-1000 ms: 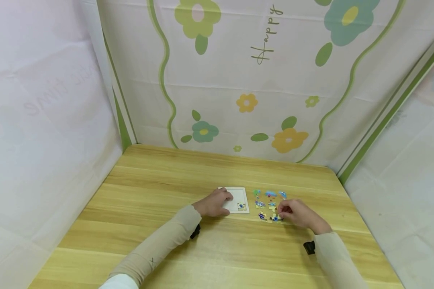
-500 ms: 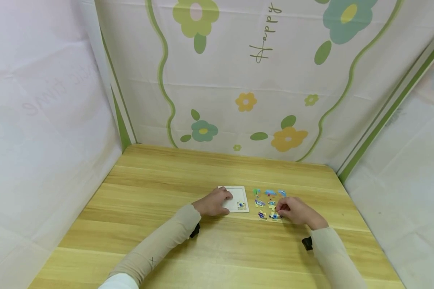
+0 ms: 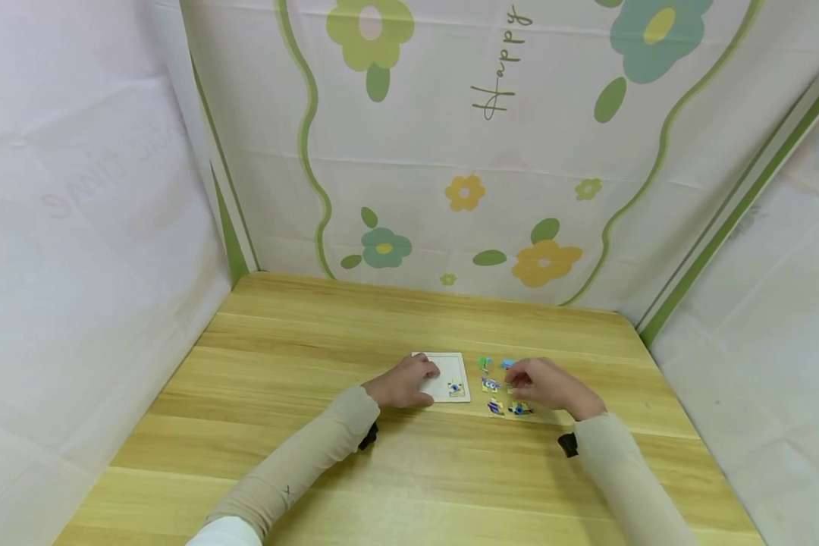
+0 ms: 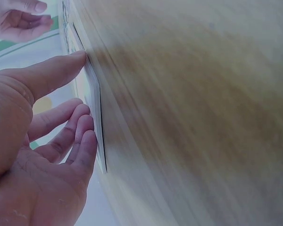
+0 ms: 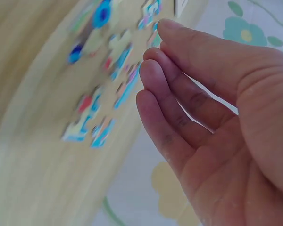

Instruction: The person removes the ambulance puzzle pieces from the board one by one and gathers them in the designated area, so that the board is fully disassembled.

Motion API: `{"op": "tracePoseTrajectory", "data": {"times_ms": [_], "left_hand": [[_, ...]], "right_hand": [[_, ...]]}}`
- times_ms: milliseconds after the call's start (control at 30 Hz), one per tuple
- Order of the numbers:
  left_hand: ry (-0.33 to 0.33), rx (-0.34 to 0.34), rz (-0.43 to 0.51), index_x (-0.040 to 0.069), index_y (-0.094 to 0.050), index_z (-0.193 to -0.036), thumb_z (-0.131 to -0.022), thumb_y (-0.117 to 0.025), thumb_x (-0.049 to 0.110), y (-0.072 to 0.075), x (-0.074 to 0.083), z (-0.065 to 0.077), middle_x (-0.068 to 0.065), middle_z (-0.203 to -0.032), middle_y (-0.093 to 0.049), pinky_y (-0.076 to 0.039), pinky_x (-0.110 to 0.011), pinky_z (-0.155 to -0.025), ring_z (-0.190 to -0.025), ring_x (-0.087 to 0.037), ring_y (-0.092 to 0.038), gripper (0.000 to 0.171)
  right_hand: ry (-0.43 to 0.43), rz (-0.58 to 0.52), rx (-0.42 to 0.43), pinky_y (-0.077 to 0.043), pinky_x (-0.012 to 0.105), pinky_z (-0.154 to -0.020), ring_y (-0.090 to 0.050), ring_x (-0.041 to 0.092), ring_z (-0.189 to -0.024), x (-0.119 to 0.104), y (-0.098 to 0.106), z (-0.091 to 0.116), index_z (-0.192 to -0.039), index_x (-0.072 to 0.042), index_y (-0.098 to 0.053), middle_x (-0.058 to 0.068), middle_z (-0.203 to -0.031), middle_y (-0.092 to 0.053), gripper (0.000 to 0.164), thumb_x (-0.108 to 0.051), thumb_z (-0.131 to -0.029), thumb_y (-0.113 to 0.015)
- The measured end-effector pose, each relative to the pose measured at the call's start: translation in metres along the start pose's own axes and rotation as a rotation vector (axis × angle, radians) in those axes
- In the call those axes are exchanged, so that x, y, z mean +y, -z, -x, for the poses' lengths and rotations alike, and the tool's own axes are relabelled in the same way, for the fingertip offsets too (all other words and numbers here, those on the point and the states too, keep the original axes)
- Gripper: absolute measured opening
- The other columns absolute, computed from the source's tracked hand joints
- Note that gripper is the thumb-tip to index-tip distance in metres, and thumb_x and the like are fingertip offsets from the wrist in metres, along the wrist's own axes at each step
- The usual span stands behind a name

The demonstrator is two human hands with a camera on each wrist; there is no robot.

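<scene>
My left hand [image 3: 401,383] rests on the left part of a white puzzle tray [image 3: 449,368], thumb at its near edge and fingertips along its side. One jigsaw piece [image 3: 455,388] lies in the tray's near right corner. To the right of the tray, loose jigsaw pieces lie in rows on the table. Above the right part of them hovers my right hand [image 3: 551,385], hiding some from the head view. In the right wrist view its thumb and fingers are loosely bent, nothing between them, with an eye-patterned piece [image 5: 102,14] and a blue-white piece [image 5: 87,115] beyond.
The wooden table [image 3: 300,334] carries the tray and pieces. White cloth with printed flowers and green borders hangs behind [image 3: 396,182] and on both sides. Dark wrist-camera mounts sit under both beige sleeves [image 3: 307,455].
My right hand has moved left and away from me over the pieces, uncovering the near eye-patterned piece and covering the far right ones. The left hand and tray have stayed in place.
</scene>
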State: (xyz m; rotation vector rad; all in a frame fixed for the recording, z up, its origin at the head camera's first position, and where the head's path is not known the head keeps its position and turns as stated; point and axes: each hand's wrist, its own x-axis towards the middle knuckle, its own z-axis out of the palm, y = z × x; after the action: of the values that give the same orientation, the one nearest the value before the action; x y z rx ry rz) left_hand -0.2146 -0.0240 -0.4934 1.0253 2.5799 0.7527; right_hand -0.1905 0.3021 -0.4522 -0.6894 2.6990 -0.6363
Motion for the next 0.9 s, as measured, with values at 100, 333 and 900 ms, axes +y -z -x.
{"op": "tracePoseTrajectory", "data": {"times_ms": [100, 333, 900], "left_hand": [[0.003, -0.001, -0.002, 0.001, -0.062, -0.14, -0.096, -0.08, 0.019, 0.0, 0.0, 0.0, -0.012, -0.136, -0.061, -0.048, -0.037, -0.104, -0.112, -0.02, -0.053, 0.051], [0.007, 0.001, 0.005, 0.002, -0.063, -0.14, -0.096, -0.08, 0.019, 0.0, 0.0, 0.0, -0.012, -0.135, -0.061, -0.048, -0.034, -0.101, -0.111, -0.019, -0.053, 0.051], [0.001, 0.007, 0.003, 0.002, -0.064, -0.138, -0.096, -0.08, 0.019, -0.001, -0.001, -0.001, -0.012, -0.133, -0.061, -0.048, -0.031, -0.096, -0.109, -0.019, -0.053, 0.048]], "right_hand": [[0.006, 0.008, -0.02, -0.06, 0.035, -0.086, -0.071, 0.02, -0.099, -0.01, -0.001, -0.012, -0.118, 0.001, -0.074, 0.012, -0.111, -0.075, 0.021, -0.005, -0.097, -0.075], [0.037, 0.036, -0.048, -0.06, 0.042, -0.092, -0.071, 0.026, -0.106, -0.031, -0.009, -0.04, -0.122, 0.001, -0.073, 0.013, -0.116, -0.075, 0.026, -0.005, -0.097, -0.075], [0.116, 0.033, -0.042, -0.06, 0.039, -0.092, -0.072, 0.024, -0.106, -0.052, -0.033, -0.071, -0.121, 0.0, -0.075, 0.012, -0.117, -0.076, 0.025, -0.002, -0.096, -0.075]]}}
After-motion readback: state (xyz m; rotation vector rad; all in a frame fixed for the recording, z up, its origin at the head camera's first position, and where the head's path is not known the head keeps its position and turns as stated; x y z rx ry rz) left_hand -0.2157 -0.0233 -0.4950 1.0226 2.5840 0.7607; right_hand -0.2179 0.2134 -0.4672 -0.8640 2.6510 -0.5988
